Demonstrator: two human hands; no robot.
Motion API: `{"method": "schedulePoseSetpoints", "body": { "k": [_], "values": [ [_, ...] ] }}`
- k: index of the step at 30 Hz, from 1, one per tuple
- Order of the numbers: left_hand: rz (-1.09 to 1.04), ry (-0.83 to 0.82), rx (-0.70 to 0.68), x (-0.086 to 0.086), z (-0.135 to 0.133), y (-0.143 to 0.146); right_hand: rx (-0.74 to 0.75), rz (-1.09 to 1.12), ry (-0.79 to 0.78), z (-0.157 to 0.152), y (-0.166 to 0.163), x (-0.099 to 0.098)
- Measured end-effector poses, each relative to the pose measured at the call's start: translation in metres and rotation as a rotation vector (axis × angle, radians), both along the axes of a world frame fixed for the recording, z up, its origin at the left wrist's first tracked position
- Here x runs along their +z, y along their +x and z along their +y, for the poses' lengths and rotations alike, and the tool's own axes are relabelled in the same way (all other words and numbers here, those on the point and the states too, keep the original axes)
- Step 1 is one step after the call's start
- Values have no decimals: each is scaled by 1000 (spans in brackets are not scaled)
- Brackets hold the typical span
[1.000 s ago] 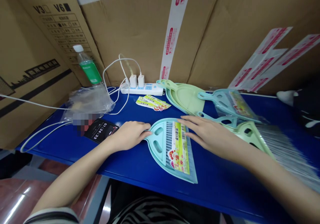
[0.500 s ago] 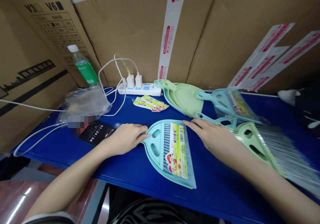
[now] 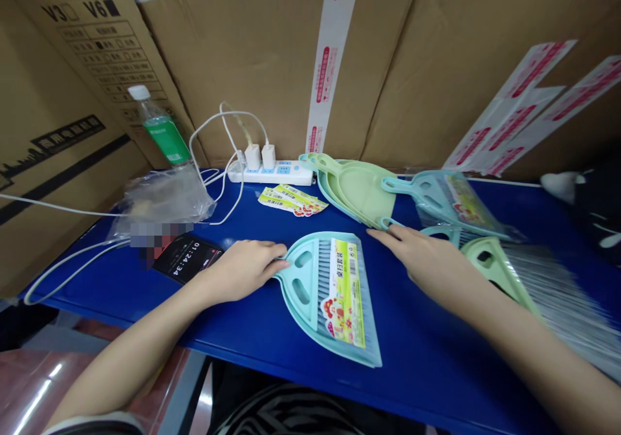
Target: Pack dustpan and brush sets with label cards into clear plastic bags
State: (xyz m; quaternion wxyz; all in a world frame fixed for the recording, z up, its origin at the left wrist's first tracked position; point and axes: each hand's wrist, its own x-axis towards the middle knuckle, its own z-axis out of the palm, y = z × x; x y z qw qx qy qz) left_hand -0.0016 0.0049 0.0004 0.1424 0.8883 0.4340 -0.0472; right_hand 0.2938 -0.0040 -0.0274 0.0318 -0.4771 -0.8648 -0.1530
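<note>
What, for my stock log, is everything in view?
Dustpan set: 1, light blue, centre
Stacked dustpans: several, green and blue, rear
Bagged set: 1, blue, rear right
Brushes: at least 2, blue and green, right
Loose labels: at least 2, yellow-green, rear
Power strip: 1, white, rear
Adapters: 2, white, in strip
Cables: several, white, left
Bottle: 1, clear, rear left
Phone: 1, black, left
Plastic: count unclear, clear, left
Cartons: several, brown, behind
Table: 1, blue, underneath
Left hand: 1, on set's handle
Right hand: 1, by brushes

blue hndl (image 3: 285, 272) mostly behind l. grip (image 3: 245, 270)
</note>
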Motion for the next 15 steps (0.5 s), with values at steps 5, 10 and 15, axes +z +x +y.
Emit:
{"method": "schedulePoseSetpoints", "body": {
  "k": [5, 10, 15],
  "values": [
    [12, 4, -4, 0, 0, 0, -31, -1, -1, 2, 2, 1],
    [-6, 15, -12, -1, 0, -1, -5, 38, -23, 5, 7, -3],
    [18, 20, -15, -1, 0, 0, 0, 41, -32, 5, 7, 0]
  ]
}}
